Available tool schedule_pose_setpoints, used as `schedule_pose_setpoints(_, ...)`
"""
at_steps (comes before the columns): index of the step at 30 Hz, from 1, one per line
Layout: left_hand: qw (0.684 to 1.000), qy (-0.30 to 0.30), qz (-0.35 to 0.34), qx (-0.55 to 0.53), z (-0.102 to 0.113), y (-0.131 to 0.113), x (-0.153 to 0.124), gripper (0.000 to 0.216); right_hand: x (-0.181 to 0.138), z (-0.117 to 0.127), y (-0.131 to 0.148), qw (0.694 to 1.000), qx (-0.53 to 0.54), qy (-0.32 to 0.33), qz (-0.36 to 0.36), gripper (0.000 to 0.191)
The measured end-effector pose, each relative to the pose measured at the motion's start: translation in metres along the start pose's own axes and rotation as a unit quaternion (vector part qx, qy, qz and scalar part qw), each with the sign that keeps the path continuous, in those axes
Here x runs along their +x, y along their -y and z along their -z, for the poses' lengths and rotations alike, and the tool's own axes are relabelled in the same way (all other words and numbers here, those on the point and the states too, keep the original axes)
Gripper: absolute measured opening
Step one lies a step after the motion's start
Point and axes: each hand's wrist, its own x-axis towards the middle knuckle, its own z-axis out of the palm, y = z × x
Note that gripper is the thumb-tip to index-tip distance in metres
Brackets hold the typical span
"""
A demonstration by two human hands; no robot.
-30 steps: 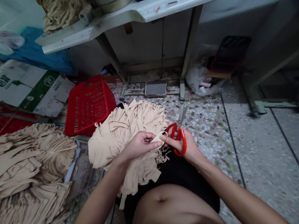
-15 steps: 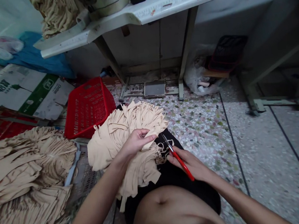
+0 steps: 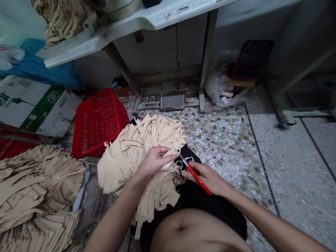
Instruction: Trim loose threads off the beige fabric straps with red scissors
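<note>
Across my lap lies a bundle of beige fabric pieces (image 3: 136,140), layered and fringed with thin loops at its right edge. My left hand (image 3: 156,160) pinches the edge of one piece between thumb and fingers. A pair of red-handled scissors (image 3: 198,179) is in my right hand (image 3: 206,177), with the metal blades pointing up and left. Their tips reach the fabric edge just beside my left fingertips. Whether the blades are parted is too small to tell.
More beige fabric (image 3: 29,185) is heaped at the left over a grey crate (image 3: 100,204). Behind it stand a red plastic basket (image 3: 97,122) and a white-green carton (image 3: 33,104). A sewing table (image 3: 184,7) spans the front, with a foot pedal (image 3: 173,100) below.
My right hand has moved up and left, bringing the scissors' tips from beside the fabric to its edge at my left fingertips. My left hand keeps its pinch.
</note>
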Motion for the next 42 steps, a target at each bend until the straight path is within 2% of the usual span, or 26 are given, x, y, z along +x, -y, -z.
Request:
schedule_pose_setpoints(9,0.998,0.049,0.041,-0.023,0.002,0.002,0.000,0.038,-0.007,-0.009,-0.024,0.996,0.085,-0.017,-0.034,0.056)
schedule_pose_setpoints(15,0.995,0.070,0.057,-0.038,0.001,0.002,-0.003,0.035,-0.017,-0.002,-0.008,0.996,0.090,0.018,0.017,0.043)
schedule_pose_setpoints(19,0.993,0.097,0.066,-0.023,0.000,0.005,-0.004,0.038,-0.018,-0.002,0.002,0.995,0.094,0.021,0.026,0.042)
schedule_pose_setpoints(24,0.988,0.136,0.072,-0.026,-0.006,0.005,-0.006,0.040,-0.018,-0.009,-0.002,0.993,0.114,0.023,0.009,0.045)
schedule_pose_setpoints(27,0.986,0.147,0.073,-0.027,-0.010,0.004,-0.008,0.039,-0.020,-0.016,-0.008,0.992,0.121,0.003,-0.023,0.050)
schedule_pose_setpoints(32,0.982,0.174,0.043,0.056,-0.011,-0.003,-0.018,0.040,-0.034,-0.026,-0.017,0.991,0.116,-0.037,-0.056,0.057)
schedule_pose_setpoints(36,0.958,0.227,-0.027,0.171,0.004,-0.011,-0.040,0.036,-0.046,-0.030,-0.023,0.992,0.096,-0.065,-0.039,0.060)
schedule_pose_setpoints(38,0.947,0.244,-0.033,0.206,0.013,-0.010,-0.051,0.038,-0.047,-0.032,-0.021,0.993,0.102,-0.053,-0.039,0.062)
schedule_pose_setpoints(40,0.957,0.223,-0.010,0.187,0.018,-0.003,-0.059,0.037,-0.046,-0.035,-0.016,0.989,0.137,-0.020,-0.043,0.062)
schedule_pose_setpoints(42,0.974,0.174,0.003,0.149,0.018,0.005,-0.062,0.036,-0.041,-0.038,-0.008,0.985,0.170,0.018,-0.030,0.059)
